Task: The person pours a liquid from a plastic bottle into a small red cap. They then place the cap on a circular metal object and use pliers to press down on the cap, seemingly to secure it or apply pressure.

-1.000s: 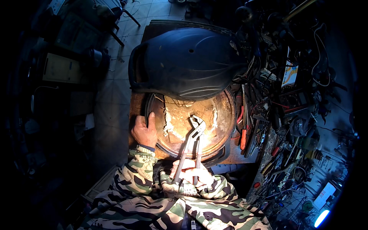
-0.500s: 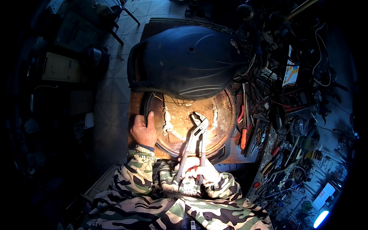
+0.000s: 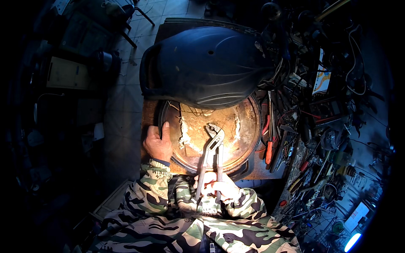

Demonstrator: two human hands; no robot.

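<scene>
A pair of water pump pliers (image 3: 215, 141) lies in my right hand (image 3: 218, 185), whose fingers wrap round the handles. Its jaws point away from me, above a round, rusty metal pan (image 3: 168, 145) with a dark raised rim. White, crusty residue (image 3: 184, 133) marks the brownish inside of the pan. My left hand (image 3: 158, 141) grips the pan's left rim, thumb on top; the fingers underneath are partly hidden. A large dark plastic cover (image 3: 206, 63) hides the far part of the pan.
The pan rests on a wooden board or tabletop (image 3: 149, 111). To its right lie a screwdriver with an orange handle (image 3: 268, 154), red-handled pliers (image 3: 266, 125) and a hammer (image 3: 283, 139). Many tools and wires crowd the right side. Tiled floor (image 3: 124, 99) shows at left.
The pliers have shifted slightly left, and their handles have come a little closer together in my right hand. My left hand stays on the rim.
</scene>
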